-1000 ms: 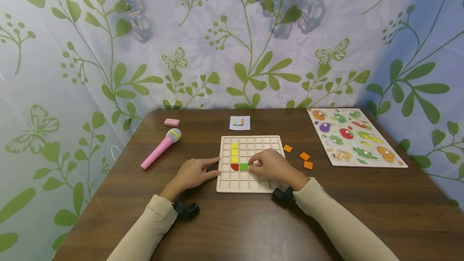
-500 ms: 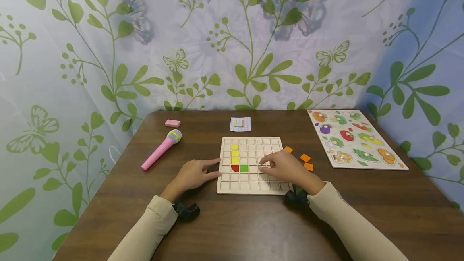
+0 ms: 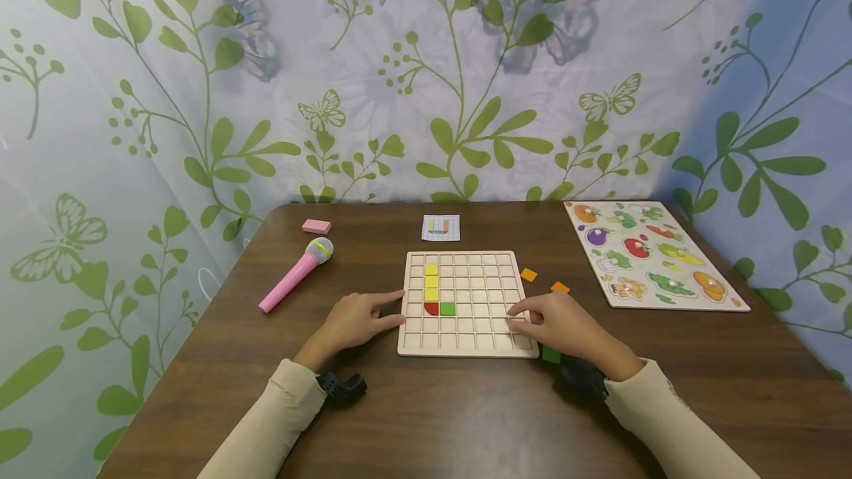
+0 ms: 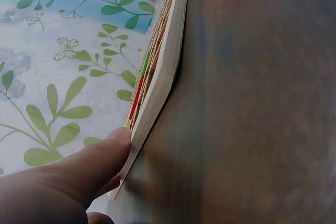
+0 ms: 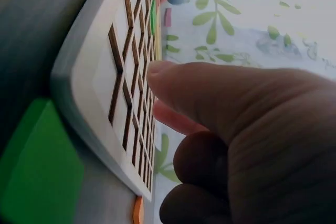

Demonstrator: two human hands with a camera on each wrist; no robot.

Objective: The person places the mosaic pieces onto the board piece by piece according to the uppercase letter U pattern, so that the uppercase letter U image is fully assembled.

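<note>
A pale wooden grid board (image 3: 464,344) lies flat in the middle of the table. In its left part, several yellow squares (image 3: 431,282) form a column above a red quarter-circle piece (image 3: 432,308), with a green square (image 3: 447,309) right beside that. My left hand (image 3: 354,322) touches the board's left edge with thumb and index finger extended. Over the board's right edge is my right hand (image 3: 562,325); its thumb and index finger stand apart with nothing between them, the other fingers curled. Another green square (image 3: 550,354) lies beneath that hand, just off the board's near right corner.
Orange squares (image 3: 529,275) lie right of the board. Behind it is a small pattern card (image 3: 441,228). A pink microphone (image 3: 293,276) and a pink block (image 3: 316,226) sit at the left. The vegetable peg puzzle (image 3: 655,253) occupies the back right.
My right hand has moved right, away from the green square on the board to the board's right edge. A loose green square has come into sight. The left hand has stayed put.
</note>
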